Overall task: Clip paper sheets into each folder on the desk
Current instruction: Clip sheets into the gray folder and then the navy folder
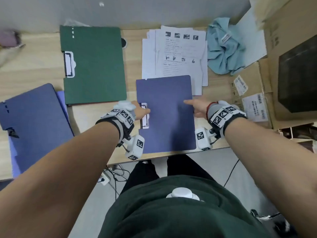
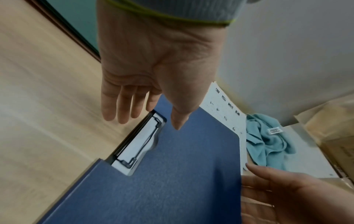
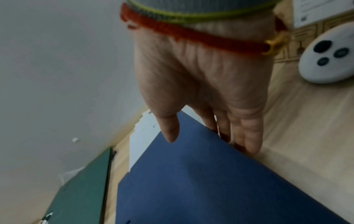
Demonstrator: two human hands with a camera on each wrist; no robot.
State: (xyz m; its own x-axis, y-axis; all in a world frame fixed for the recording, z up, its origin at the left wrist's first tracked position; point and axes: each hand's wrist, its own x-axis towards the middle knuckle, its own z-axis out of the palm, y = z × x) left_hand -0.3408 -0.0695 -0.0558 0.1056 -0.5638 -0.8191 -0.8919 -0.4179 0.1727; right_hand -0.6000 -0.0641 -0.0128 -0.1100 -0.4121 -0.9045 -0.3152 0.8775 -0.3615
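A closed blue folder (image 1: 166,117) lies at the desk's front edge, its wire clip (image 1: 144,115) showing through a cut-out on its left side. My left hand (image 1: 143,111) is at that clip; in the left wrist view its fingers (image 2: 118,112) hang straight beside the folder's left edge and the thumb sits over the cover above the clip (image 2: 139,142). My right hand (image 1: 193,109) is at the folder's right edge, thumb stretched over the cover, straight fingers (image 3: 249,141) down along the edge. A stack of printed sheets (image 1: 178,54) lies behind the folder.
A green folder (image 1: 93,64) lies at the back left and another blue folder (image 1: 32,124) at the far left. A teal cloth (image 1: 224,47) sits right of the sheets. Cardboard boxes (image 1: 253,93) crowd the desk's right side.
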